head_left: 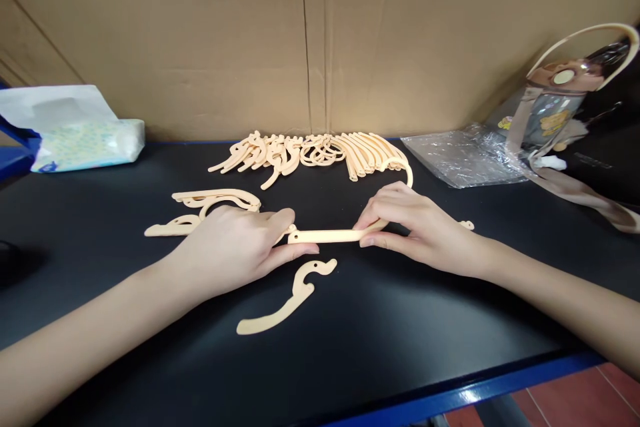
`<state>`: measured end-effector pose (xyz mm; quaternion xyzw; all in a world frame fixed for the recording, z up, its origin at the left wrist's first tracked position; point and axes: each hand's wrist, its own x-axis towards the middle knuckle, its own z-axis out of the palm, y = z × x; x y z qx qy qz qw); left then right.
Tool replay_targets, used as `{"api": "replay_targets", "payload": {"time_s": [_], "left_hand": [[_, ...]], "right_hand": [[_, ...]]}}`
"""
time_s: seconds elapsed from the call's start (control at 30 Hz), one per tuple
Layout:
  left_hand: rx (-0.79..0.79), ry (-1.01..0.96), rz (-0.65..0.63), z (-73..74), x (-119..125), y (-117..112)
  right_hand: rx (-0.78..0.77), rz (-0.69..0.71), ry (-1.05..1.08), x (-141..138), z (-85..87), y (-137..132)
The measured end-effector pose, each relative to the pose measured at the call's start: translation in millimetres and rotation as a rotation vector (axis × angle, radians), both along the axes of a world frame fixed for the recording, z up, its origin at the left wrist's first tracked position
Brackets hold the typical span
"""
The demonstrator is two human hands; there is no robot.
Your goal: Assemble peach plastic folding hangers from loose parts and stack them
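Both my hands hold one cream plastic strip (327, 235) just above the black table (350, 347). My left hand (240, 247) pinches its left end between thumb and fingers. My right hand (410, 220) grips its right end, where the strip curves up behind my fingers into a loop (403, 165). A curved cream piece (290, 297) lies flat just in front of my left hand. Two more flat curved pieces (210, 203) lie behind my left hand.
A row of several cream plastic pieces (310, 150) lies at the back by the cardboard wall. A tissue pack (85, 140) sits at the far left. Clear plastic bags (460, 157) and a water bottle (555, 100) with a strap are at the right. The table's blue front edge (475, 390) is near.
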<state>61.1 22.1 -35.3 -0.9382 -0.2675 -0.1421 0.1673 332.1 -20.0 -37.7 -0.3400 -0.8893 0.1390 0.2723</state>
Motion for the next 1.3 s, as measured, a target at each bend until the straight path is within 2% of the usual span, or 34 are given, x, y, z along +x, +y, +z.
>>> {"api": "replay_targets", "payload": {"time_s": [0.2, 0.27, 0.47, 0.63, 0.9, 1.3], "left_hand": [[0.062, 0.001, -0.041, 2.7, -0.9, -0.3], [0.046, -0.016, -0.053, 2.2, -0.1, -1.4], [-0.025, -0.082, 0.029, -1.1, -3.6, 2.1], [-0.033, -0.128, -0.024, -3.5, -5.2, 2.8], [-0.038, -0.077, -0.085, -3.9, -5.4, 2.5], [-0.066, -0.103, -0.067, -2.9, -3.9, -0.6]], "right_hand": [[-0.047, -0.062, 0.043, 4.1, 2.8, 1.2], [-0.061, -0.057, 0.064, 4.5, 4.3, 0.9], [-0.067, -0.025, 0.029, 1.9, 7.6, -1.5], [-0.065, -0.008, 0.034, 2.6, 5.1, -0.5], [-0.055, -0.002, 0.024, 2.3, 2.8, -0.1], [-0.032, 0.002, -0.022, 3.1, 4.4, -0.4]]}}
